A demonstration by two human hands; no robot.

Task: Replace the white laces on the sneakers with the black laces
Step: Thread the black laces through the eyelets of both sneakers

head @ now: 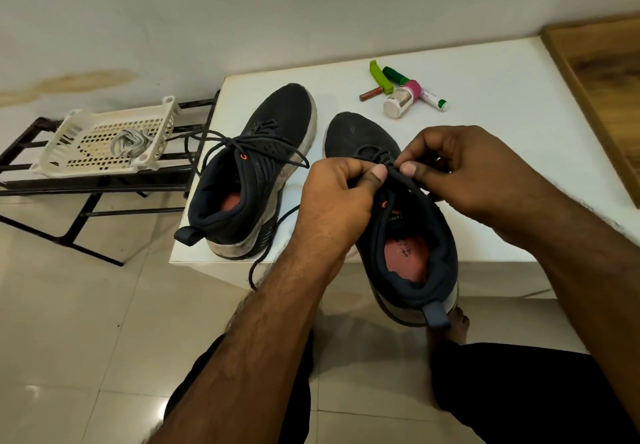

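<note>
Two dark sneakers sit on a white table (pixel 485 153). The left sneaker (pixel 252 173) is threaded with a black lace whose loose ends trail across it and off the table's front edge. The right sneaker (pixel 405 232) overhangs the front edge, heel toward me. My left hand (pixel 337 198) and my right hand (pixel 460 170) meet over its tongue, each pinching the black lace (pixel 393 173) between thumb and fingers. The white laces (pixel 130 142) lie bunched in a cream plastic basket (pixel 62 163) at the left.
The basket rests on a black metal rack (pixel 86 198) left of the table. At the table's back lie a green clip (pixel 379 76), a small battery (pixel 370 93), a white bottle (pixel 398 102) and a tube (pixel 433 97). A wooden panel (pixel 602 87) borders the right. Tiled floor lies below.
</note>
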